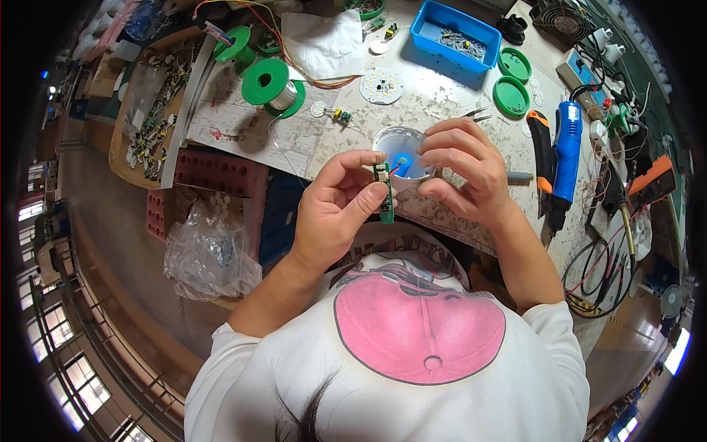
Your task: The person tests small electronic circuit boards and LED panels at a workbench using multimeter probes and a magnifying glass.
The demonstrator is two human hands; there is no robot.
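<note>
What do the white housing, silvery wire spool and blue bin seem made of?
White housing: probably smooth plastic, with a thin, even rim; coated metal possible. Spool: likely plastic, its flange evenly green; its wire shines like metal. Blue bin: apparently glossy plastic, one solid colour, rounded corners.

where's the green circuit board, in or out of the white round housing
Out: left hand pinches the circuit board outside the round housing.

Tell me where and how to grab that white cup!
I'd hold the white cup by its round outer wall, coming from the right, where the right hand is. Its mouth faces up; the left hand, pinching the green board, crowds its left side.
</note>
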